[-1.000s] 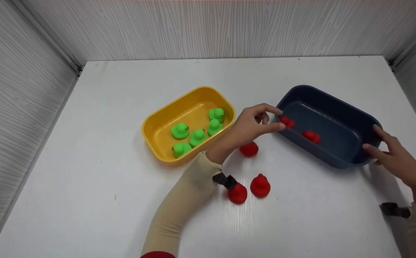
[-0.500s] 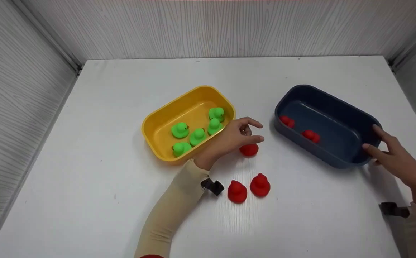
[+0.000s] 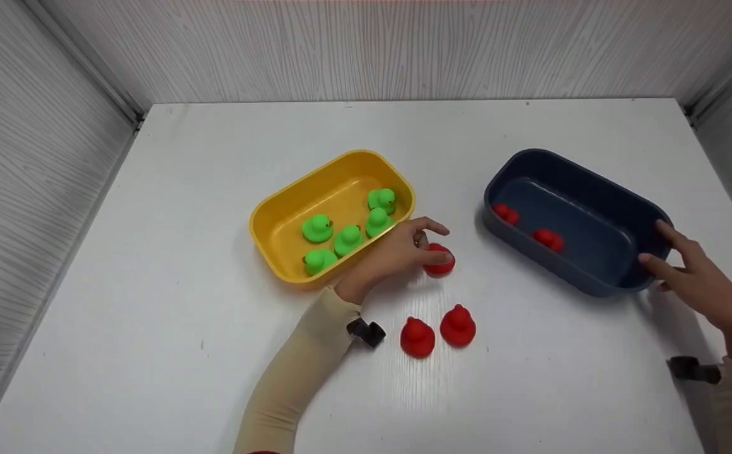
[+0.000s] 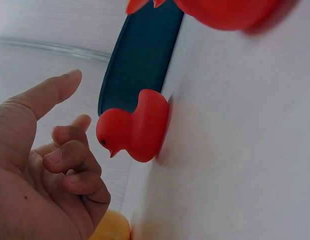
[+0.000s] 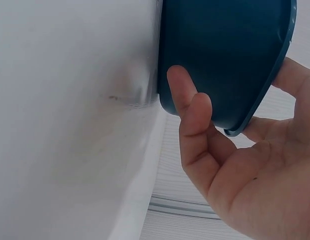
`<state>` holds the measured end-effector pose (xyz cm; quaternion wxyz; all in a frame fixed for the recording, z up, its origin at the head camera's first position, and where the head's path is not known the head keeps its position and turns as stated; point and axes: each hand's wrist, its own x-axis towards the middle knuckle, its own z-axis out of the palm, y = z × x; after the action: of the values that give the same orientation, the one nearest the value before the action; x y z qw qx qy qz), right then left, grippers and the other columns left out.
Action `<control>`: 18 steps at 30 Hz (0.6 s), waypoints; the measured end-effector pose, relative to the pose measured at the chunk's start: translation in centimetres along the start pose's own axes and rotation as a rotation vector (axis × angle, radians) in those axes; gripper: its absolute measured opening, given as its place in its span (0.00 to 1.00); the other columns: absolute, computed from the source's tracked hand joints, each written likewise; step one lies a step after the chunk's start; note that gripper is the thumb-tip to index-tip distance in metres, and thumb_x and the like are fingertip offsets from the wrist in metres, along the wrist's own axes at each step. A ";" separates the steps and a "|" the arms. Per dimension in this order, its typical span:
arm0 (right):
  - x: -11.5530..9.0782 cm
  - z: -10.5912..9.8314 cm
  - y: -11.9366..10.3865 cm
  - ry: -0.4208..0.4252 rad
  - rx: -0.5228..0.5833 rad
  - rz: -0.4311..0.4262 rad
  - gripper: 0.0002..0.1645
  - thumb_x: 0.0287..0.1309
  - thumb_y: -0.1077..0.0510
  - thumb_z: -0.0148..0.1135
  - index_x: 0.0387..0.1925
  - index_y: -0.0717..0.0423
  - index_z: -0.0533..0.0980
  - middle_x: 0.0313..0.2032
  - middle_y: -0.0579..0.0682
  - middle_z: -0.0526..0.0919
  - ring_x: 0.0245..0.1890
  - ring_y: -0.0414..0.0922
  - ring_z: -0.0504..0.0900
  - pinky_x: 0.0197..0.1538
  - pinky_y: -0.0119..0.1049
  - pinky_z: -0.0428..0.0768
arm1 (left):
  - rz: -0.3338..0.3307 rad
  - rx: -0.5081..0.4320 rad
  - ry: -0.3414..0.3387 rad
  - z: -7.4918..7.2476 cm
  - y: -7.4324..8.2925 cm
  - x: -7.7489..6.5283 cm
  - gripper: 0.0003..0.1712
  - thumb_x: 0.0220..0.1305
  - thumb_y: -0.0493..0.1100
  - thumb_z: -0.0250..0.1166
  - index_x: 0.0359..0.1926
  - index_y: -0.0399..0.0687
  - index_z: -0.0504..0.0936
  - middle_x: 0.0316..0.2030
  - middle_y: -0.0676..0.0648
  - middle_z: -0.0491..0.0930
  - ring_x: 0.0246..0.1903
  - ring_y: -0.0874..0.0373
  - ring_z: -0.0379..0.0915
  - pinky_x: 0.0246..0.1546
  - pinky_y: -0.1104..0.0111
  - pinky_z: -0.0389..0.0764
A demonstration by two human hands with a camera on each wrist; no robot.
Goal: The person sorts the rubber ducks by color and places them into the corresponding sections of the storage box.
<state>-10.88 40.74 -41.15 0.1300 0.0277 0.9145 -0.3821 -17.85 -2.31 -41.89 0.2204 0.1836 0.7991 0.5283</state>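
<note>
My left hand [image 3: 400,249] hovers by a red rubber duck [image 3: 439,268], thumb and forefinger spread apart, thumb overlapping the duck in the head view. In the left wrist view, a gap shows between the fingers and that red duck [image 4: 139,127]; the other fingers are curled in. My right hand [image 3: 697,277] grips the right end of the dark blue bin [image 3: 592,287] over its rim. Seen from the right wrist, some fingers lie against the bin's outer wall [image 5: 225,55]. Inside the bin are two red ducks, one [image 3: 505,214] in the left corner and another [image 3: 548,239] along the near wall.
A yellow bin [image 3: 290,189] with several green ducks [image 3: 317,228] stands left of the left hand. Two more red ducks, one [image 3: 417,338] beside the other [image 3: 458,326], sit on the white table [image 3: 151,328] nearer the front. Wood-patterned panels [image 3: 366,50] enclose the table.
My left hand has drawn back from the blue bin's left rim, moving left and nearer to the red duck on the table. My right hand has stayed on the blue bin.
</note>
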 end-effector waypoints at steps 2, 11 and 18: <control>0.0 0.0 0.0 0.002 0.002 -0.002 0.46 0.73 0.46 0.43 0.74 0.57 0.29 0.70 0.77 0.28 0.59 0.82 0.55 0.32 0.15 0.68 | -0.004 0.024 -0.004 0.1 -0.1 0.0 0.26 0.57 0.49 0.70 0.56 0.47 0.78 0.23 0.52 0.70 0.24 0.60 0.64 0.29 0.73 0.67; -0.1 -0.1 -0.2 -0.002 0.005 -0.010 0.46 0.73 0.47 0.43 0.74 0.58 0.29 0.69 0.78 0.29 0.58 0.82 0.56 0.32 0.15 0.69 | -0.013 0.090 -0.005 0.0 -0.8 0.2 0.24 0.57 0.46 0.71 0.54 0.45 0.79 0.21 0.52 0.69 0.22 0.61 0.62 0.26 0.74 0.66; -0.1 0.0 0.0 -0.009 0.009 -0.007 0.46 0.73 0.46 0.42 0.74 0.57 0.28 0.70 0.76 0.26 0.57 0.78 0.59 0.33 0.16 0.70 | -0.035 0.125 -0.003 -0.1 -1.0 0.3 0.21 0.56 0.44 0.71 0.52 0.46 0.80 0.21 0.52 0.70 0.22 0.61 0.63 0.25 0.75 0.66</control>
<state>-10.80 40.79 -41.12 0.1325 0.0235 0.9124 -0.3866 -18.19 -2.60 -42.83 0.2189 0.1839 0.8334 0.4730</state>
